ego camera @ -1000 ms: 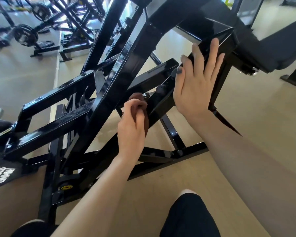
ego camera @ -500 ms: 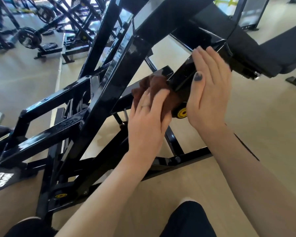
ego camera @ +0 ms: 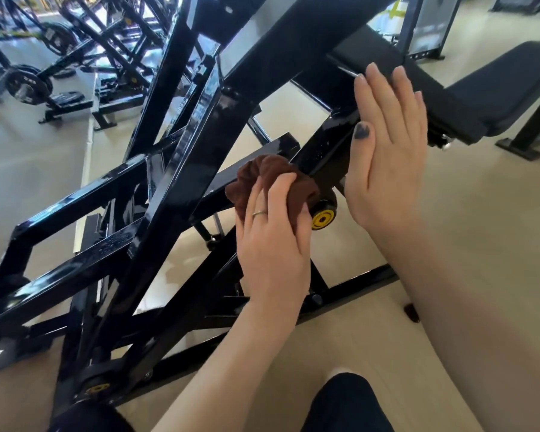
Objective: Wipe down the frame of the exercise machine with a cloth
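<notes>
Your left hand (ego camera: 272,244) grips bunched brown cloth (ego camera: 270,183), pressing it on black frame bar (ego camera: 321,151) just above yellow end cap (ego camera: 323,219). Your right hand (ego camera: 387,145) lies flat on same bar, fingers straight and together (dark polish on thumbnail). Padded bench (ego camera: 496,85) sits beyond.

glossy black metal frame (ego camera: 181,169), soft brown cloth (ego camera: 275,179).

Two hands are in view, the left hand (ego camera: 272,244) and the right hand (ego camera: 387,145). There is one brown cloth (ego camera: 272,179), one ring (ego camera: 259,213), and two yellow end caps (ego camera: 322,219) on the black frame (ego camera: 175,169).
</notes>
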{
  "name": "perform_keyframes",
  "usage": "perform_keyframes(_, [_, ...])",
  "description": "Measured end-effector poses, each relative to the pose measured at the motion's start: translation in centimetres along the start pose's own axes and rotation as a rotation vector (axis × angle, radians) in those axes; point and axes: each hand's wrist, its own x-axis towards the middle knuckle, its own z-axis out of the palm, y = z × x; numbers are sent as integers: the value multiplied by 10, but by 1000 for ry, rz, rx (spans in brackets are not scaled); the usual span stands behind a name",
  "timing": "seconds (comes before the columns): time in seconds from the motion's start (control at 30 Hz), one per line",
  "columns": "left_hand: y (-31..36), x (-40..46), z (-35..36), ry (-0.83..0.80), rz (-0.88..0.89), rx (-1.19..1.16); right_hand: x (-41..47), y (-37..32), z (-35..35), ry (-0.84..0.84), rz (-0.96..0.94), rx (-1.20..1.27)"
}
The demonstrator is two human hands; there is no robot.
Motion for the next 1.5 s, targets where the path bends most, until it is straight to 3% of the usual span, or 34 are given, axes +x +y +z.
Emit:
perform_keyframes(0.1, [3, 36, -7, -24, -19, -3, 10, 1, 3, -6, 138, 129])
perform_keyframes(0.23, [-2, 73, -5, -159, -108, 27, 12, -10, 11, 58, 188, 137])
perform_keyframes(0.43, [1, 5, 3, -124, 203, 215, 12, -20, 15, 94, 225, 106])
perform_keyframes(0.57, [-11, 13, -2, -170, 279, 259, 11, -17, 11, 65, 244, 180])
perform_keyframes(0.67, [-4, 34, -3, -194, 243, 201, 12, -18, 10, 79, 289, 254])
perform_keyframes(0.93, [27, 87, 10, -241, 265, 170, 13, -9, -1, 87, 452, 644])
perform_keyframes(1.1, [23, 53, 8, -239, 449, 298, 14, -4, -2, 64, 509, 739])
perform_keyframes(1.3, [52, 112, 37, -193, 340, 14, 17, -2, -2, 91, 554, 869])
perform_keyframes(1.5, [46, 164, 37, -430, 111, -154, 17, -12, -1, 87, 569, 792])
